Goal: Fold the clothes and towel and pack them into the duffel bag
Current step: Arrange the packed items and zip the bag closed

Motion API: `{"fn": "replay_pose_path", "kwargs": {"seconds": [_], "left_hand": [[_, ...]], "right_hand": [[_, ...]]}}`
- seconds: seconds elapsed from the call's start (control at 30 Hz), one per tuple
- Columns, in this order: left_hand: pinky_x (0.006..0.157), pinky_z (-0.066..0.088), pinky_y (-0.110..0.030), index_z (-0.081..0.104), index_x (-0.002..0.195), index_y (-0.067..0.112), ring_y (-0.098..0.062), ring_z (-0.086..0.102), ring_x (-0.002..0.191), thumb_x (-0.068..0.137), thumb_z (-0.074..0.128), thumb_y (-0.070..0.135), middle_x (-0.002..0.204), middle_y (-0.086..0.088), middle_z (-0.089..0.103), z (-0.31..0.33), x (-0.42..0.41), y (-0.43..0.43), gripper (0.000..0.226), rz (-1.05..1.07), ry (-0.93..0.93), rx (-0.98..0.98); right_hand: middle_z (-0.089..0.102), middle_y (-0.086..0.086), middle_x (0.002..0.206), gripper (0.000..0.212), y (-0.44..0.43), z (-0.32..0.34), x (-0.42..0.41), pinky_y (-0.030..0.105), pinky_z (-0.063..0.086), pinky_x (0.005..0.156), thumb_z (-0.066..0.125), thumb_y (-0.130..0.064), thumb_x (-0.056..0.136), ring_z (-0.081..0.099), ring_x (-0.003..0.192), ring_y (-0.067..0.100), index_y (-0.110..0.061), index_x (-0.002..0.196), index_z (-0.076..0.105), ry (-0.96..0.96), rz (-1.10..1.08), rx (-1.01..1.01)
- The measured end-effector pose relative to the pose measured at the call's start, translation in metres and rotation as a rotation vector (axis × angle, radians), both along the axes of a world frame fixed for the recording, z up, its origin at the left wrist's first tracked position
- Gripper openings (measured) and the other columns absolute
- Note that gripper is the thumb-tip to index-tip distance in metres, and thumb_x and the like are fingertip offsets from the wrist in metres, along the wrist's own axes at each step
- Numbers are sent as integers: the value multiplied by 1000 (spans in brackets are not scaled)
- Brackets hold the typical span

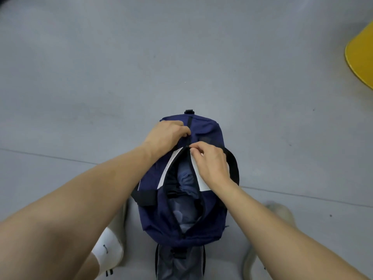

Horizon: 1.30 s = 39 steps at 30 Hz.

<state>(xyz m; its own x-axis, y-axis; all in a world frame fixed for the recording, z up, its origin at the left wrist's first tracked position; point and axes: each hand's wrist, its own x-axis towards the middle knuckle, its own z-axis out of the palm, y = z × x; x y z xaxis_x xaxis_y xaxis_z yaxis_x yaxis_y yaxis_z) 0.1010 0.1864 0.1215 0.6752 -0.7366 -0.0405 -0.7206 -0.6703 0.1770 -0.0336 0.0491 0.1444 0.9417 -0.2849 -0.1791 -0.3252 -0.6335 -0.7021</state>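
A navy duffel bag (210, 134) with white panels and black straps lies lengthwise on the grey floor between my feet. Its top zipper is closed at the far end and gapes open over most of its length. Folded blue and grey clothes (186, 179) show inside the opening. My left hand (164, 136) grips the bag's fabric beside the closed stretch of zipper at the far end. My right hand (210, 162) pinches the zipper pull where the opening begins.
A yellow rounded object (361, 55) sits at the right edge. My shoes (281, 213) and a white sock (108, 249) flank the bag's near end. Bare grey floor (141, 67) stretches beyond the bag.
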Motion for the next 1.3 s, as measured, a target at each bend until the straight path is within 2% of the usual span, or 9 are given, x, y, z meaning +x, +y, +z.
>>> {"fn": "replay_pose_path", "kwargs": {"seconds": [0.1, 0.23, 0.4, 0.47, 0.57, 0.73, 1.0, 1.13, 1.3], "left_hand": [[71, 38, -28, 73, 113, 27, -19, 63, 99, 95, 56, 15, 105, 8, 70, -2, 8, 4, 27, 187, 83, -74], [86, 48, -27, 73, 116, 33, -11, 64, 96, 97, 62, 26, 99, 13, 72, -1, -11, 10, 23, 422, 429, -361], [88, 55, -43, 54, 133, 51, -10, 63, 91, 82, 70, 52, 93, 15, 69, -3, -60, 22, 53, 550, 699, -551], [82, 58, -45, 55, 125, 45, -12, 63, 90, 79, 71, 54, 94, 13, 65, 0, -77, 22, 50, 626, 647, -571], [73, 56, -40, 54, 99, 30, -14, 62, 81, 79, 73, 57, 87, 10, 60, 3, -94, 20, 38, 712, 520, -426], [63, 45, -31, 58, 74, 32, -13, 62, 80, 80, 65, 67, 84, 11, 67, 4, -103, 24, 36, 707, 576, -187], [71, 53, -36, 59, 73, 24, -21, 64, 79, 90, 61, 43, 78, 5, 66, 11, -93, 9, 25, 707, 489, -182], [69, 46, -32, 65, 88, 24, -17, 63, 82, 97, 56, 41, 86, 8, 68, 20, -105, 16, 21, 711, 483, -264], [79, 50, -33, 66, 105, 28, -11, 62, 88, 99, 51, 30, 94, 14, 69, 38, -168, 47, 16, 661, 442, -370]], "right_hand": [[73, -13, 98, 21, 4, -2, -14, 20, 46, 80, 55, -31, 100, 64, 91, 8, -30, 108, 74, 54, 65, 44], [73, -14, 95, 20, 4, -4, -31, 30, 52, 86, 57, -31, 99, 65, 90, 7, -30, 108, 74, 60, 47, 76], [73, -10, 97, 21, 9, 7, -36, 32, 51, 84, 55, -31, 100, 65, 93, 12, -28, 111, 73, 53, 51, 29], [74, -7, 97, 21, 14, 9, -42, 39, 52, 86, 55, -29, 100, 65, 92, 15, -25, 112, 73, 42, 71, 1], [74, -5, 98, 21, 18, 12, -51, 41, 51, 87, 56, -27, 101, 65, 94, 17, -23, 113, 73, 21, 65, -15], [74, -3, 101, 23, 16, 18, -60, 39, 50, 86, 55, -26, 101, 65, 96, 19, -22, 114, 73, 24, 125, -76], [70, -1, 112, 28, 22, 27, -83, 31, 43, 81, 44, -28, 104, 57, 100, 21, -20, 111, 70, 28, 420, -257], [70, 0, 107, 27, 27, 33, -100, 35, 44, 80, 43, -26, 104, 60, 100, 24, -21, 108, 69, 47, 468, -286], [70, -3, 112, 27, 29, 41, -127, 33, 45, 84, 43, -28, 105, 59, 100, 20, -23, 113, 69, 74, 443, -266]]}}
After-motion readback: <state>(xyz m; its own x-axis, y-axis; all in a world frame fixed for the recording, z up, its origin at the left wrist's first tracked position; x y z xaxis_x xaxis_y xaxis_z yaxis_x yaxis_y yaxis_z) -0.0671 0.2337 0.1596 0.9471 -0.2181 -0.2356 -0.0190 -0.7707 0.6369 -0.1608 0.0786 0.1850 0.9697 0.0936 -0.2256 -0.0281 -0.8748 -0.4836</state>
